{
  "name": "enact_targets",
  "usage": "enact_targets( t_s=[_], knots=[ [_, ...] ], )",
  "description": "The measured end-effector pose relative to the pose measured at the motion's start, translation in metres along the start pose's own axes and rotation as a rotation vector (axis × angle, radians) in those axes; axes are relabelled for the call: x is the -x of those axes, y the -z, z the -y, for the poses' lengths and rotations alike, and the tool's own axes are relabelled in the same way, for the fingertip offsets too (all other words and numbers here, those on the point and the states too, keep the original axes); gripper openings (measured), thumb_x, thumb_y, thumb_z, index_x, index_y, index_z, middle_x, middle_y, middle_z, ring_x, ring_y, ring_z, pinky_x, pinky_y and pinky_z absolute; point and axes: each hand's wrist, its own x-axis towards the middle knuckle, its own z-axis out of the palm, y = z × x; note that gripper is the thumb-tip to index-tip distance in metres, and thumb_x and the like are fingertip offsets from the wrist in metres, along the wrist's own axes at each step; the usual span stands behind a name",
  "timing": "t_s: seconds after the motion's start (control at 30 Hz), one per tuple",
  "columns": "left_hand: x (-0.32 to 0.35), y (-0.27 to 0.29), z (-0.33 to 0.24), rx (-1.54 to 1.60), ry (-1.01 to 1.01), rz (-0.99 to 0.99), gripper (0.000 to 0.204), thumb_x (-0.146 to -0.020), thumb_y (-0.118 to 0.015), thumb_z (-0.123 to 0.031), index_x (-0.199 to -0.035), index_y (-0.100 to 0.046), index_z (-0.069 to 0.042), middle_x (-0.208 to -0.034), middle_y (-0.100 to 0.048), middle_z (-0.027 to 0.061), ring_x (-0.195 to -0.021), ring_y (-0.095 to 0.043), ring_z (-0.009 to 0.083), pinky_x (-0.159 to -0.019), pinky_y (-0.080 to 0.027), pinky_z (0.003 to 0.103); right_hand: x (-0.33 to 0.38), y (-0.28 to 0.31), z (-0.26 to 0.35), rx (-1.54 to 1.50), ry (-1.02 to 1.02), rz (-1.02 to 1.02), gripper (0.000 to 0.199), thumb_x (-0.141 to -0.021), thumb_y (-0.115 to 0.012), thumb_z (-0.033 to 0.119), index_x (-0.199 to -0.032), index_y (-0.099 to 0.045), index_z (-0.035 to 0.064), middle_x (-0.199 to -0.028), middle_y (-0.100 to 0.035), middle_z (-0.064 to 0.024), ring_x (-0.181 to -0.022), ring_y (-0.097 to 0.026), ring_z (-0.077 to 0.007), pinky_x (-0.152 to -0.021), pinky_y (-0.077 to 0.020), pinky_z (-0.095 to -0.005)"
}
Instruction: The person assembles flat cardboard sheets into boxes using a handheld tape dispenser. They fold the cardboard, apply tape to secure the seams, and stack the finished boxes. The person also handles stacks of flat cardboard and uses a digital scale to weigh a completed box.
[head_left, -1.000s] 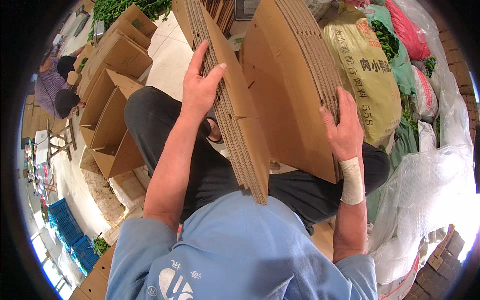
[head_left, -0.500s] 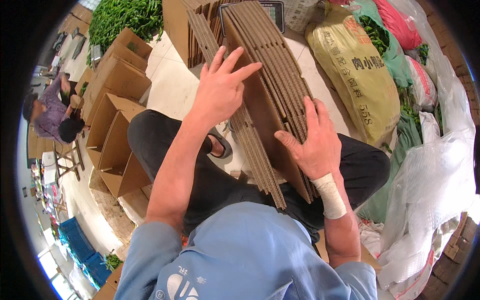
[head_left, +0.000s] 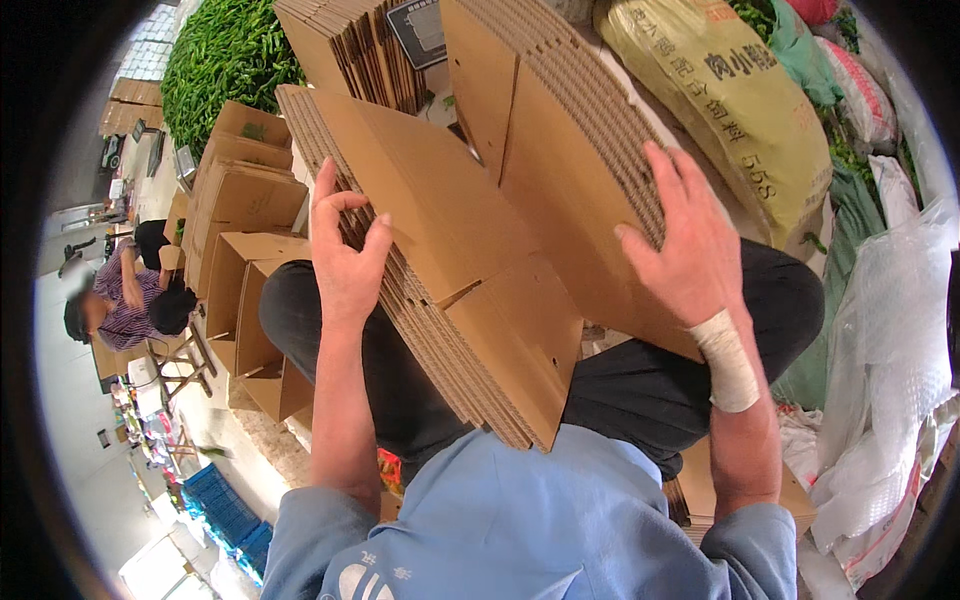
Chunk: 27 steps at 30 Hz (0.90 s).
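Between my hands, flat cardboard boxes stand on edge in two bundles, parted in a V over my lap. My left hand (head_left: pixel 346 250) is closed on the corrugated edge of the left bundle (head_left: pixel 440 210), its fingers curled and its thumb near the top board. On the right bundle (head_left: pixel 570 190), my right hand (head_left: pixel 690 240) lays its fingers over the outer edges, with the thumb against the inner face. Some fingertips of the left hand are hidden behind the edges. A pale wrap (head_left: pixel 728 360) circles my right wrist.
More folded cardboard (head_left: pixel 350 60) stands ahead beside a dark scale-like device (head_left: pixel 418 32). Green peppers (head_left: pixel 230 70) are heaped far left, above opened boxes (head_left: pixel 250 290). A yellow sack (head_left: pixel 725 110) and plastic sheeting (head_left: pixel 880 350) lie right. Another person (head_left: pixel 125 300) works at far left.
The two cardboard bundles have spread wider apart, showing broad inner faces. My left hand has moved left and down with its fingers curling; my right hand has shifted right.
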Motion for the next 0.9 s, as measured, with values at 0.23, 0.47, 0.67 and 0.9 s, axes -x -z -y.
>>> enact_targets(
  t_s=[0.23,0.47,0.67,0.9],
  knots=[
    [-0.006,-0.008,0.002,0.042,-0.029,0.018,0.025,-0.089,-0.068,-0.013,-0.108,-0.056,-0.002,-0.156,-0.039,0.0216,-0.144,-0.039,0.0332,-0.115,-0.032,0.043,-0.001,-0.005,-0.018,-0.005,0.030,-0.047,0.072,-0.083,-0.070,0.025,-0.147,-0.041,0.0104,-0.142,-0.048,-0.0190,-0.116,-0.058,-0.0402,-0.093,-0.0526,-0.0480],
    [-0.005,-0.009,-0.006,0.076,0.046,0.041,0.022,-0.091,-0.067,-0.013,-0.108,-0.056,-0.003,-0.154,-0.044,0.0180,-0.143,-0.039,0.0317,-0.116,-0.031,0.043,0.000,-0.006,-0.027,0.024,0.005,-0.065,0.070,-0.083,-0.070,0.027,-0.146,-0.043,0.0107,-0.141,-0.049,-0.0184,-0.114,-0.059,-0.0393,-0.092,-0.0535,-0.0469],
    [-0.006,-0.002,-0.002,-0.123,-0.106,0.121,0.048,-0.095,-0.066,-0.017,-0.139,-0.055,-0.003,-0.152,-0.045,0.0162,-0.143,-0.040,0.0291,-0.117,-0.032,0.042,-0.002,-0.008,-0.045,-0.021,0.009,-0.074,0.072,-0.083,-0.071,0.027,-0.147,-0.042,0.0104,-0.142,-0.049,-0.0191,-0.117,-0.059,-0.0393,-0.091,-0.0537,-0.0471],
    [-0.012,-0.009,-0.018,-0.133,-0.006,0.086,0.059,-0.096,-0.069,-0.029,-0.144,-0.049,-0.001,-0.155,-0.041,0.0183,-0.145,-0.037,0.0307,-0.118,-0.030,0.041,0.000,-0.004,-0.028,-0.019,0.011,-0.037,0.074,-0.083,-0.070,0.024,-0.149,-0.039,0.0088,-0.144,-0.046,-0.0215,-0.117,-0.058,-0.0426,-0.094,-0.0522,-0.0491]
  ],
)
